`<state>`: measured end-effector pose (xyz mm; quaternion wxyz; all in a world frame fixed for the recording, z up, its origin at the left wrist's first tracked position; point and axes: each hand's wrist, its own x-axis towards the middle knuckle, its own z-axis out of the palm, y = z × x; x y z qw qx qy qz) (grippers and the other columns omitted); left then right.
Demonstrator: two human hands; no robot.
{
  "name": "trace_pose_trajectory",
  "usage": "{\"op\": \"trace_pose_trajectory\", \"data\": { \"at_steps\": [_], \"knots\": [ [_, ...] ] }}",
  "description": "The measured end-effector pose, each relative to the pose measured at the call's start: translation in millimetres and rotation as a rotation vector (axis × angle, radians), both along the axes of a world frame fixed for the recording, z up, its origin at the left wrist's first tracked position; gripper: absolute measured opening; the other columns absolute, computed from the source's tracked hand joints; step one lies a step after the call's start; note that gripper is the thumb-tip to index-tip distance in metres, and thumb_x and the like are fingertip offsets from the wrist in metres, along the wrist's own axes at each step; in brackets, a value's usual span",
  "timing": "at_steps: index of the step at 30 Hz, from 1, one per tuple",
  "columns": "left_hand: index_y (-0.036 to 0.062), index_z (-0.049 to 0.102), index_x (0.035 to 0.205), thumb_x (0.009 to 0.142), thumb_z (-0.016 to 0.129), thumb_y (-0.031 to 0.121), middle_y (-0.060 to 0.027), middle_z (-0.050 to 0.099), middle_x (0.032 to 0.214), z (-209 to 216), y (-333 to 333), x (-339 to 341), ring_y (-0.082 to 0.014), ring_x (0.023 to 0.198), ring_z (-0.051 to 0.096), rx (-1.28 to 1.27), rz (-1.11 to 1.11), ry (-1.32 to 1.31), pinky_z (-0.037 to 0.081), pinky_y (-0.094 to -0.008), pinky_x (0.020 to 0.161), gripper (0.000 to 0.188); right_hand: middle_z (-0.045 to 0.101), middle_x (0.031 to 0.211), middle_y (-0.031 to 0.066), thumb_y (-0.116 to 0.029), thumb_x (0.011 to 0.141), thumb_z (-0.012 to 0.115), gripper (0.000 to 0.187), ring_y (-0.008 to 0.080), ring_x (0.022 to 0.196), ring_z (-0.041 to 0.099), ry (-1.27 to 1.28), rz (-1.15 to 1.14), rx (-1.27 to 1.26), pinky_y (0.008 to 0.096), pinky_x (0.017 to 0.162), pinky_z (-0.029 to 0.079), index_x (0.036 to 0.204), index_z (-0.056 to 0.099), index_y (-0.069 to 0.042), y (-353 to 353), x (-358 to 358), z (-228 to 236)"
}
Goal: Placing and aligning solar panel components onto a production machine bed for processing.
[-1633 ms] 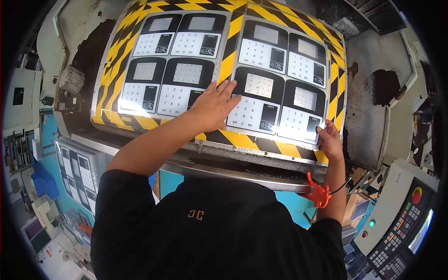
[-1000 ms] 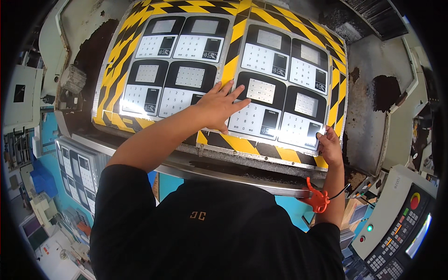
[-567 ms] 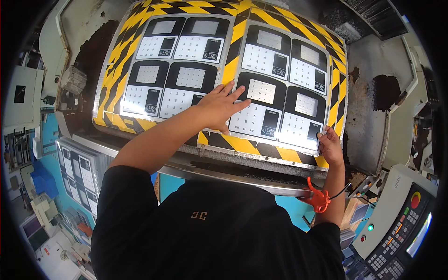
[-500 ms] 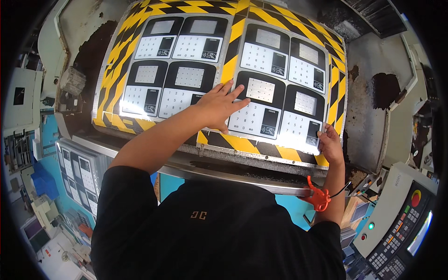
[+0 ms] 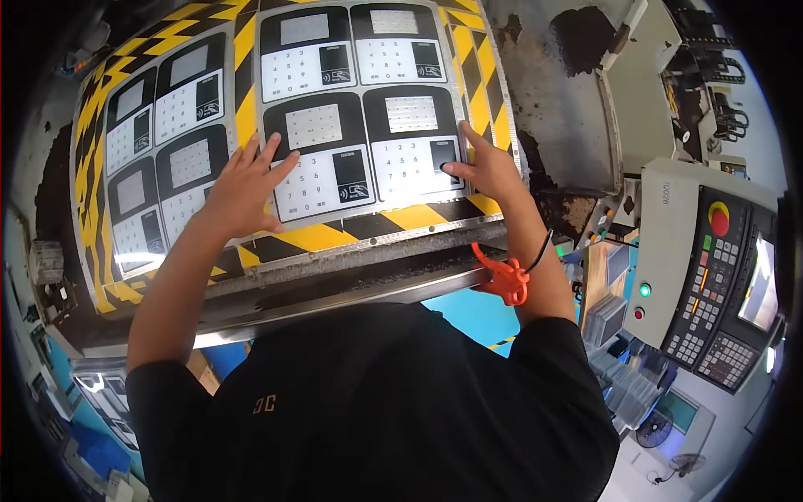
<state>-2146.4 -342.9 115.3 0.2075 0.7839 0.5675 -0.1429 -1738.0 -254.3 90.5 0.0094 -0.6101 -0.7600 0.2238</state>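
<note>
Sheets printed with black-and-white keypad panels lie flat on a bed edged with yellow-and-black striped tape [image 5: 314, 238]. My left hand [image 5: 244, 191] rests with spread fingers across the tape strip between the left keypad sheet [image 5: 188, 105] and the right keypad sheet [image 5: 322, 188]. Its fingertips reach the right sheet's lower left panel. At that sheet's lower right edge is my right hand [image 5: 492, 171], thumb and forefinger apart, the thumb over the panel. Neither hand holds anything. By my right forearm is an orange-red plastic piece with a lever [image 5: 504, 280] and a black cord.
A metal rail [image 5: 335, 297] runs along the bed's near side. To the right stands a control panel [image 5: 661, 276] with a red knob, keys and a screen. More keypad sheets [image 5: 109, 406] lie at the lower left. Stacked clear-edged plates [image 5: 631, 389] sit at the lower right.
The view has shifted right, so the bed appears farther left. My right hand has moved from the right sheet's lower corner up its right edge, and its fingers have opened. My left hand stays spread.
</note>
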Motion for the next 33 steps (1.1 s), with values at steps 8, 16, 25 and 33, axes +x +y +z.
{"op": "trace_pose_trajectory", "data": {
  "at_steps": [8,16,25,33],
  "knots": [
    [0.0288,0.033,0.154,0.053,0.094,0.042,-0.0114,0.017,0.165,-2.6,-0.1,0.3,-0.0350,0.152,0.014,-0.003,0.000,0.001,0.018,-0.0455,0.122,0.118,0.067,0.082,0.0197,-0.048,0.074,0.083,0.093,0.0328,0.084,0.070,-0.054,-0.022,-0.051,0.0376,0.077,0.052,0.150,0.042,-0.015,-0.1,-2.6,5.6],
    [0.0284,0.032,0.154,0.056,0.093,0.036,-0.0129,0.017,0.164,-1.5,-5.7,-8.6,-0.0375,0.151,0.017,0.024,-0.018,-0.006,0.019,-0.0462,0.122,0.116,0.067,0.080,0.0181,-0.045,0.074,0.084,0.092,0.0270,0.080,0.069,0.032,0.051,0.058,0.0366,0.073,0.052,0.149,0.043,-0.014,-0.6,6.1,-16.6],
    [0.0311,0.026,0.156,0.070,0.086,0.024,-0.0087,0.012,0.166,-7.1,4.6,-7.7,-0.0321,0.153,0.010,-0.037,-0.028,0.014,0.013,-0.0457,0.123,0.106,0.049,0.060,0.0070,-0.033,0.076,0.085,0.090,0.0140,0.055,0.047,0.065,-0.033,-0.021,0.0321,0.053,0.041,0.151,0.040,-0.014,-1.0,-4.0,-2.1],
    [0.0319,0.026,0.156,0.068,0.087,0.030,-0.0093,0.012,0.166,-9.0,3.3,-17.3,-0.0342,0.152,0.011,-0.030,-0.044,0.017,0.013,-0.0471,0.123,0.107,0.067,0.079,0.0111,-0.033,0.085,0.077,0.076,0.0222,0.070,0.064,-0.128,-0.273,0.242,0.0361,0.067,0.050,0.148,0.042,-0.008,-2.1,55.4,38.3]
  ]
}}
